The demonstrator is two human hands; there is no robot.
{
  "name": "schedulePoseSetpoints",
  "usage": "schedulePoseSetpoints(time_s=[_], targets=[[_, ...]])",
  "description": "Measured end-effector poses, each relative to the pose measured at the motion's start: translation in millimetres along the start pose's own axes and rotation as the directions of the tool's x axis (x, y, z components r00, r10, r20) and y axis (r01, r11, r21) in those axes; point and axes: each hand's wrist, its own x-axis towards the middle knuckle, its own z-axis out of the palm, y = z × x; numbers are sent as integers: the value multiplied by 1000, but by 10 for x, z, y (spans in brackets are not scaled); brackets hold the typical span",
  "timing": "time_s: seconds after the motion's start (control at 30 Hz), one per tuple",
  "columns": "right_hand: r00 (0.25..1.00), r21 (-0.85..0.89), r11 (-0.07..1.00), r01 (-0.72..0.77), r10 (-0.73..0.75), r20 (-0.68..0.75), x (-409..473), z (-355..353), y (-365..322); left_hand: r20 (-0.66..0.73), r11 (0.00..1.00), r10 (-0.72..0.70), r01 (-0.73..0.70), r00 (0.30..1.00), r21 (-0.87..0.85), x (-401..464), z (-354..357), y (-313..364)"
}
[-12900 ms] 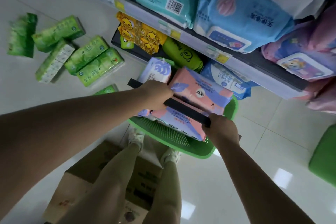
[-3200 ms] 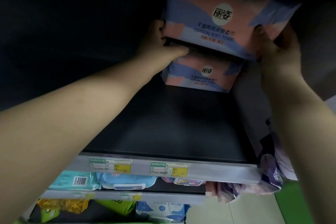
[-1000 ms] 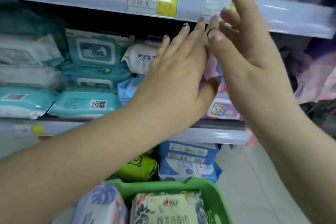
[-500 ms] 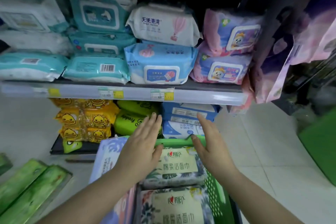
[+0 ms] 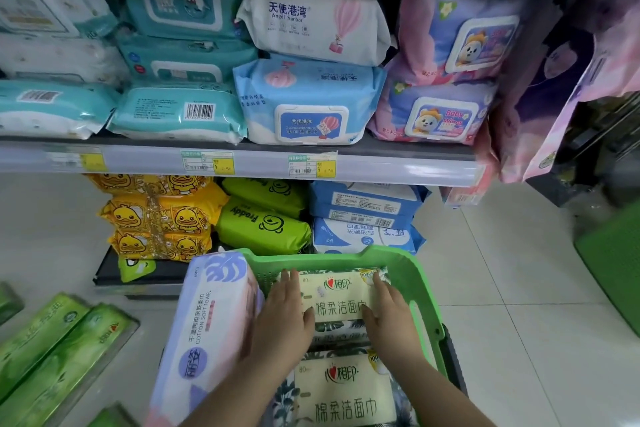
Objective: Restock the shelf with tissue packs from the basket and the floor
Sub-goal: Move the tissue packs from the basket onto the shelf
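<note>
A green basket (image 5: 412, 274) sits low in front of the shelf. In it lie two cream, leaf-patterned tissue packs, the far one (image 5: 337, 302) and the near one (image 5: 343, 395). My left hand (image 5: 280, 319) and my right hand (image 5: 388, 315) clasp the left and right sides of the far pack, thumbs on its top, while it rests in the basket. A lilac and pink soft-towel pack (image 5: 207, 322) leans over the basket's left rim. Green tissue packs (image 5: 59, 350) lie on the floor at the lower left.
The shelf (image 5: 381, 168) carries stacked wipe packs in teal, blue, white and pink. Below it lie yellow duck packs (image 5: 159, 218), green Freddy packs (image 5: 263, 229) and blue packs (image 5: 363, 218). Pink bags hang at the right, and a green object (image 5: 613, 263) stands on the tiled floor.
Both hands came down from the upper shelf into the basket and closed on the sides of the far cream pack. The view has tilted down.
</note>
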Motion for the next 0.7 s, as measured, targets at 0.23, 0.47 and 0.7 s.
schedulePoseSetpoints(time_s=[0.23,0.47,0.7], targets=[[971,121,964,-236,232,51,167,78,75,181,876,-302,347,936,-334,54,165,-74],[938,189,919,-347,342,59,134,-50,95,292,835,-266,371,918,-406,48,86,-16],[967,325,917,-231,253,-28,-309,-490,-64,163,850,-184,241,969,-468,-461,-374,358]])
